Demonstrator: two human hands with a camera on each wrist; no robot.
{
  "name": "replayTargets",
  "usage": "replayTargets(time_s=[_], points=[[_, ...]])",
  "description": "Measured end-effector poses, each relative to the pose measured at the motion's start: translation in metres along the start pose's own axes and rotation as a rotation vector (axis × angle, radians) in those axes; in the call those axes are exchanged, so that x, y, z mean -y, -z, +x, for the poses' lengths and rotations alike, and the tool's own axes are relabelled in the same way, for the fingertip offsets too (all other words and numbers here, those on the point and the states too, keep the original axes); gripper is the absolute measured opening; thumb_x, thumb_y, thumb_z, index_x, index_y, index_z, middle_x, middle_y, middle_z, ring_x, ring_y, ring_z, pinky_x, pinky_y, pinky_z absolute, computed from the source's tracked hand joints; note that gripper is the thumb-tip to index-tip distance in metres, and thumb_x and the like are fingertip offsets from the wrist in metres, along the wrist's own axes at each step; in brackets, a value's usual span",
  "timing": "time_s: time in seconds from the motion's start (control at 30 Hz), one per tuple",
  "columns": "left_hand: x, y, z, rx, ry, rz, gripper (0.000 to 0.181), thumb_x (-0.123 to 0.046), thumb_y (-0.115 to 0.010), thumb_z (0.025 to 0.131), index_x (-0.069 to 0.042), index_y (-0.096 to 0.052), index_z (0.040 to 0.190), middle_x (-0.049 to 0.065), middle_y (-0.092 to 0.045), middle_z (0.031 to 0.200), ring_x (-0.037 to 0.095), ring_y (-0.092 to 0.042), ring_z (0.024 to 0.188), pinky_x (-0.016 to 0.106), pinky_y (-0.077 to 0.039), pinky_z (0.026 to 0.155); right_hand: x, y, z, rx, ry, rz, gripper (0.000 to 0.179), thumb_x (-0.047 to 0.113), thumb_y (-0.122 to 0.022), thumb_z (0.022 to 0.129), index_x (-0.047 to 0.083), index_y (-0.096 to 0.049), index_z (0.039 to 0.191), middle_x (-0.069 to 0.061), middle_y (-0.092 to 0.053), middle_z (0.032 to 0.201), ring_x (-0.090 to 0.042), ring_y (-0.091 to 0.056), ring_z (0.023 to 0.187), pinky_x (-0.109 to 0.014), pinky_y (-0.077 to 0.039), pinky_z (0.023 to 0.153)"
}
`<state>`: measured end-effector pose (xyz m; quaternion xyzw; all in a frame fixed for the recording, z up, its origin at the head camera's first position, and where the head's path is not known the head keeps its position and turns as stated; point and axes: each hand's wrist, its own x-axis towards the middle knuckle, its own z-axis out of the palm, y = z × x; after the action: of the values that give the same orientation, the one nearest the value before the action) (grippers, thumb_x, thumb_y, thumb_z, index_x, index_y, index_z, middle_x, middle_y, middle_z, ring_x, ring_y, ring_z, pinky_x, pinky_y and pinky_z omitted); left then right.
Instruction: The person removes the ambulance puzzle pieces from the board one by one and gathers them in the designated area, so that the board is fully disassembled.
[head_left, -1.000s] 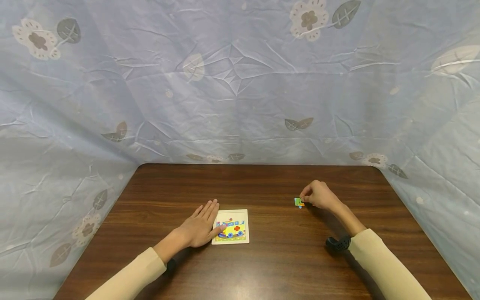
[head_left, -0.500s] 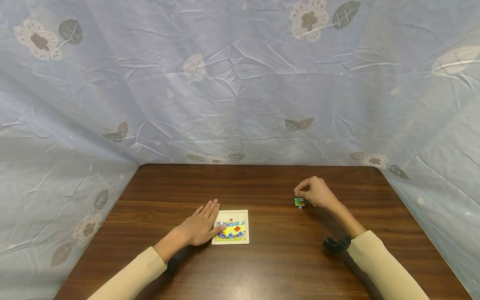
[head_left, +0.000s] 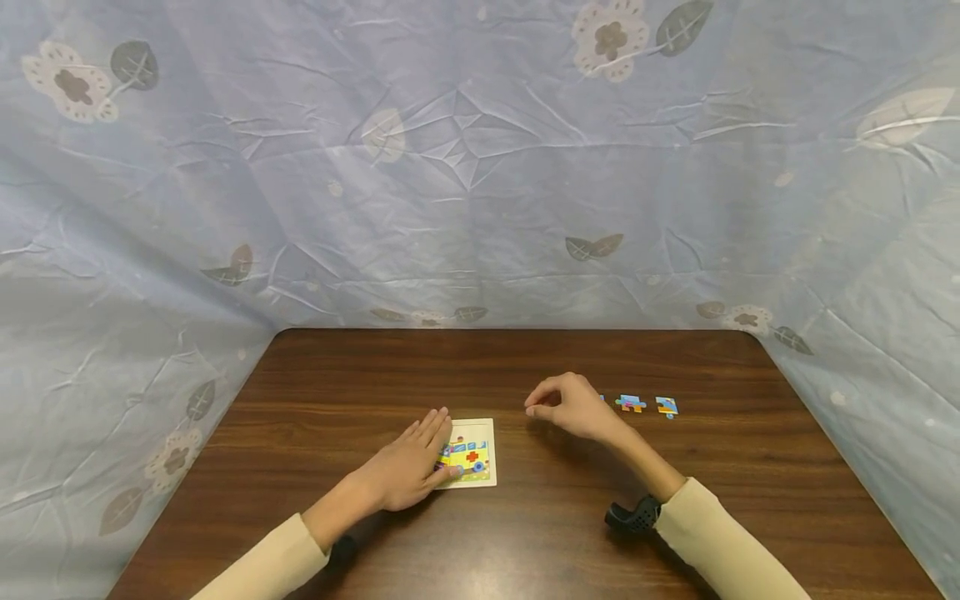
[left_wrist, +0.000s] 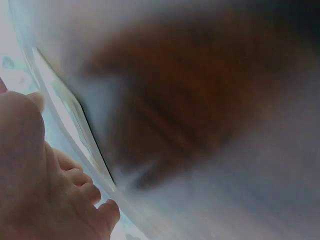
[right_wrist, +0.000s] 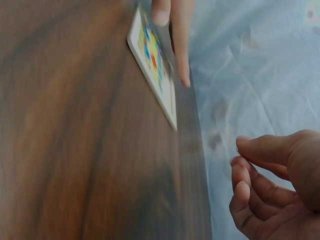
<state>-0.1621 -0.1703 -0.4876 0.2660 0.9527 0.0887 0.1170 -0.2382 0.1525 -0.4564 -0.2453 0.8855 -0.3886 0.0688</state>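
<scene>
A small jigsaw puzzle in a pale frame (head_left: 474,428), with a yellow ambulance picture, lies on the table. My left hand (head_left: 405,467) rests across its left side with fingers extended, thumb over the picture, covering part of it. My right hand (head_left: 573,408) hovers right of the puzzle. In the right wrist view, the right hand's (right_wrist: 277,185) thumb and index fingertips nearly meet, and I see nothing held between them. Behind that hand lie a blue-and-orange puzzle piece (head_left: 631,403) and a blue-and-yellow puzzle piece (head_left: 666,405); a third piece is mostly hidden by the hand.
The dark wooden table (head_left: 495,542) is enclosed at the back and sides by a grey-blue floral cloth (head_left: 465,250). A black wrist strap (head_left: 632,517) is on the right wrist.
My right hand has left the puzzle pieces and moved left toward the framed puzzle, uncovering two pieces. The left hand has slid slightly right, covering more of the picture.
</scene>
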Motion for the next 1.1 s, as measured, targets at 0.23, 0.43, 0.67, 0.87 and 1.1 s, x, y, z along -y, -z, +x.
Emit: replayTargets(time_s=[0.23, 0.43, 0.67, 0.87, 1.1], points=[[-0.012, -0.008, -0.004, 0.022, -0.057, 0.033, 0.088, -0.063, -0.038, 0.109, -0.004, -0.015, 0.169, 0.015, -0.009, 0.178, 0.030, -0.009, 0.167, 0.051, -0.020, 0.135, 0.018, -0.027, 0.009, 0.073, 0.060, 0.015, 0.006, 0.019, -0.081, 0.094, 0.014, -0.083, 0.097, 0.007, -0.078, 0.090, -0.008, -0.064, 0.073, -0.022, -0.052, 0.064], [-0.013, -0.010, -0.005, 0.033, -0.093, 0.082, 0.077, -0.054, -0.036, 0.112, -0.004, -0.017, 0.168, 0.015, -0.011, 0.178, 0.030, -0.011, 0.167, 0.052, -0.020, 0.135, 0.029, -0.046, 0.015, 0.139, 0.095, -0.001, 0.010, 0.013, -0.080, 0.093, 0.006, -0.081, 0.100, 0.003, -0.075, 0.086, -0.006, -0.062, 0.071, -0.019, -0.052, 0.064], [-0.016, -0.009, -0.005, 0.070, -0.098, 0.058, 0.072, -0.049, -0.032, 0.114, -0.006, -0.015, 0.169, 0.012, -0.008, 0.179, 0.028, -0.007, 0.167, 0.052, -0.017, 0.136, 0.033, -0.059, 0.020, 0.163, 0.136, -0.051, 0.014, 0.005, -0.081, 0.087, 0.004, -0.080, 0.100, -0.002, -0.074, 0.087, -0.004, -0.061, 0.073, -0.019, -0.053, 0.065], [-0.018, -0.006, -0.005, 0.082, -0.103, 0.061, 0.072, -0.048, -0.033, 0.114, -0.004, -0.016, 0.169, 0.014, -0.009, 0.179, 0.030, -0.009, 0.167, 0.055, -0.017, 0.135, 0.036, -0.069, 0.023, 0.207, 0.137, -0.128, 0.017, 0.007, -0.086, 0.084, 0.005, -0.080, 0.099, -0.003, -0.075, 0.093, -0.009, -0.064, 0.081, -0.022, -0.055, 0.071], [-0.019, -0.010, -0.006, 0.051, -0.109, 0.082, 0.071, -0.047, -0.034, 0.114, -0.002, -0.019, 0.168, 0.016, -0.013, 0.178, 0.032, -0.013, 0.166, 0.056, -0.020, 0.134, 0.039, -0.077, 0.025, 0.252, 0.100, -0.178, 0.018, 0.006, -0.085, 0.086, 0.004, -0.080, 0.103, -0.006, -0.080, 0.098, -0.013, -0.070, 0.086, -0.028, -0.060, 0.076]])
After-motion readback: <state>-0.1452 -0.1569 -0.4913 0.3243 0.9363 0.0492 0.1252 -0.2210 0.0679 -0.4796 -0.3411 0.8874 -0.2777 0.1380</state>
